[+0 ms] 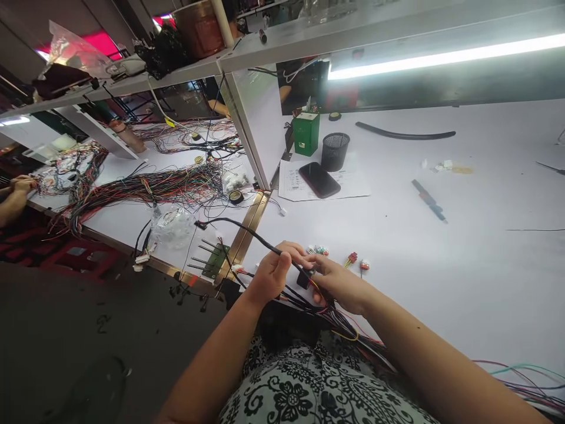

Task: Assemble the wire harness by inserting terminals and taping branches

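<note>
My left hand is closed round a black sleeved cable, its thumb raised alongside. The cable's free end reaches up and left, over the edge strip between the tables. Against it, my right hand is closed with fingertips meeting those of my left hand. Between the two hands sits a small black block-like piece, partly covered by fingers; I cannot make out its kind. Thin red and yellow wires pass by my right fingers. Below them a wire bundle runs toward my lap and right. Small wired connectors lie just beyond my hands.
A phone rests on a paper sheet, near a mesh cup and a green box. A cutter knife and black tube lie farther right. Leftward are piled wires, a pin board and another person's hand.
</note>
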A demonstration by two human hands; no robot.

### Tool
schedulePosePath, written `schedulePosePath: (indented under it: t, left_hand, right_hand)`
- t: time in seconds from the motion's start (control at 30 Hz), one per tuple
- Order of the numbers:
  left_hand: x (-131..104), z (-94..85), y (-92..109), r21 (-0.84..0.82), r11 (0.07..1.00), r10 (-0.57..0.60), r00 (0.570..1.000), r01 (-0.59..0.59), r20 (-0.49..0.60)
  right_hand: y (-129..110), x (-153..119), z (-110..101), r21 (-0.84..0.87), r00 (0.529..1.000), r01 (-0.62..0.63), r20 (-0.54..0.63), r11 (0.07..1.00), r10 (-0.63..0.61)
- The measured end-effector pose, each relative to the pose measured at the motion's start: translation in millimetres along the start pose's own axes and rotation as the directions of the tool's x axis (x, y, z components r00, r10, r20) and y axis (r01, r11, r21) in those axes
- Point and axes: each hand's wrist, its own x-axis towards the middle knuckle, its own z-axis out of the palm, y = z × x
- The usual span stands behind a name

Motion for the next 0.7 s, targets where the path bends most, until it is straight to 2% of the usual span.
schedulePosePath:
  t: [0.07,0.1,0.13,0.2,0.23,0.27,0.3,0.33,0.37,0.43,0.47,0.53,0.6,0.67,0.7]
  left_hand:
    - [3.0,2.4,-1.0,0.051,0.997,-0.057,0.998,0.058,-0.014]
    - [3.4,4.0,-1.7,0.065,0.993,-0.097,0.994,0.099,-0.042]
    - [3.1,5.5,-2.5,0.064,0.988,-0.136,0.988,0.141,-0.074]
    - [0.9,8.3,-4.3,0.042,0.976,-0.207,0.972,0.213,-0.112]
    - [-0.7,9.3,-5.3,0.026,0.968,-0.245,0.963,0.250,-0.113]
    - [-2.3,9.9,-6.3,0.005,0.958,-0.284,0.952,0.286,-0.118]
    - [-3.8,10.3,-7.3,-0.028,0.948,-0.319,0.938,0.318,-0.132]
    - [-5.0,10.5,-8.4,-0.078,0.937,-0.349,0.923,0.340,-0.161]
    - [-5.9,10.8,-9.4,-0.144,0.925,-0.375,0.906,0.352,-0.196]
    - [-7.2,12.7,-10.8,-0.317,0.877,-0.447,0.857,0.362,-0.258]
    - [-8.2,14.7,-11.0,-0.418,0.828,-0.503,0.824,0.374,-0.259]
    - [-12.1,21.6,-10.3,-0.606,0.682,-0.627,0.754,0.410,-0.196]
    - [-19.4,31.7,-8.7,-0.710,0.538,-0.708,0.701,0.455,-0.088]
    - [-28.1,41.6,-6.8,-0.695,0.499,-0.725,0.688,0.517,-0.009]
    - [-31.7,45.2,-5.8,-0.651,0.538,-0.711,0.703,0.535,-0.010]
  right_hand:
    - [3.8,-7.3,-2.1,-0.040,0.988,0.156,-0.010,0.987,-0.156]
    - [5.8,-11.2,-1.8,-0.117,0.964,0.263,-0.012,0.958,-0.266]
    - [7.6,-14.6,-0.5,-0.237,0.927,0.364,-0.005,0.901,-0.375]
    - [10.1,-19.4,4.4,-0.519,0.827,0.498,0.044,0.694,-0.561]
    - [11.0,-20.7,7.1,-0.624,0.775,0.523,0.065,0.580,-0.629]
    - [11.7,-21.6,8.9,-0.684,0.737,0.527,0.072,0.505,-0.672]
    - [12.6,-22.3,9.6,-0.696,0.727,0.514,0.044,0.501,-0.685]
    - [13.6,-22.8,8.9,-0.660,0.746,0.490,-0.020,0.569,-0.666]
    - [14.8,-23.1,6.8,-0.579,0.792,0.447,-0.098,0.682,-0.602]
    - [17.2,-23.1,0.2,-0.351,0.899,0.280,-0.230,0.893,-0.373]
    - [18.2,-22.5,-3.3,-0.258,0.928,0.190,-0.267,0.947,-0.259]
    - [20.0,-19.9,-8.5,-0.164,0.948,0.086,-0.289,0.983,-0.131]
    - [21.6,-16.2,-10.6,-0.131,0.951,0.065,-0.291,0.989,-0.101]
    - [22.8,-12.1,-10.9,-0.128,0.950,0.071,-0.294,0.989,-0.106]
    - [22.8,-10.1,-10.8,-0.140,0.946,0.076,-0.302,0.987,-0.116]
